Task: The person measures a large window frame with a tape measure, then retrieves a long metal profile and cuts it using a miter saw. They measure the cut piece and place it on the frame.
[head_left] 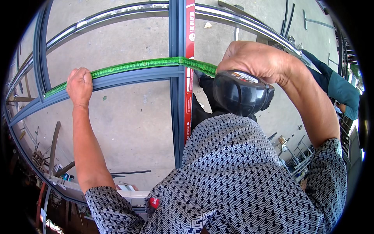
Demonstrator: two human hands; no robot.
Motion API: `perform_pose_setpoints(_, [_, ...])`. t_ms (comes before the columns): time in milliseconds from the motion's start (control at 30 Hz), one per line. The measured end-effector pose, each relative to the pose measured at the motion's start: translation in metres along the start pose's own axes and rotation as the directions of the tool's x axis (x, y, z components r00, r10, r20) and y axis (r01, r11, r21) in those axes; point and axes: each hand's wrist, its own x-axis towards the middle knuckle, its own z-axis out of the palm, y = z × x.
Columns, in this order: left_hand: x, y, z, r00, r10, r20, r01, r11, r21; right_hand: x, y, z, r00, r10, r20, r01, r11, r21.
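Note:
My right hand (253,60) is closed round a black tape measure (242,93), held out over the near side of the frame's right edge. From it a green blade (128,67) runs left along a grey metal crossbar (136,74) and bends where it passes over the upright bar. My left hand (80,85) grips the blade with curled fingers, pressing it down on the crossbar. The blade's end lies a little left of that hand, near the joint with another grey bar (40,50). A red printed strip (189,46) covers the edge of the upright grey bar (176,121).
Long metal rails (117,15) cross behind the frame. Another person in a green top (343,91) is at the far right. Metal offcuts (298,156) lie at the lower right, and scrap pieces (41,160) are heaped at the lower left on the concrete floor (132,128).

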Motion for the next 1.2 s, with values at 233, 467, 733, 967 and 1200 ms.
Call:
perform_pose_setpoints(233, [-0.001, -0.001, 0.004, 0.999, -0.010, -0.044, 0.009, 1.000, -0.004, 0.003, -0.002, 0.005, 0.999, -0.031, -0.038, 0.029, 0.999, -0.039])
perform_pose_setpoints(467, [0.007, 0.006, -0.002, 1.000, 0.016, 0.011, -0.015, 0.999, -0.036, 0.001, -0.002, 0.013, 1.000, -0.001, -0.024, 0.002, 1.000, 0.015])
perform_pose_setpoints(733, [0.007, 0.005, -0.003, 0.998, -0.022, -0.067, 0.020, 1.000, -0.024, 0.002, 0.020, 0.009, 0.997, 0.056, 0.052, -0.051, 0.995, -0.090])
perform_pose_setpoints(967, [-0.011, 0.024, -0.006, 0.967, -0.190, -0.171, 0.188, 0.982, -0.029, 0.005, 0.064, 0.006, 0.996, -0.048, -0.076, -0.003, 0.826, -0.564])
perform_pose_setpoints(1200, [-0.047, 0.052, -0.067, 0.907, -0.219, -0.361, 0.233, 0.972, -0.003, -0.005, 0.093, 0.006, 0.951, -0.276, -0.141, 0.071, 0.637, -0.768])
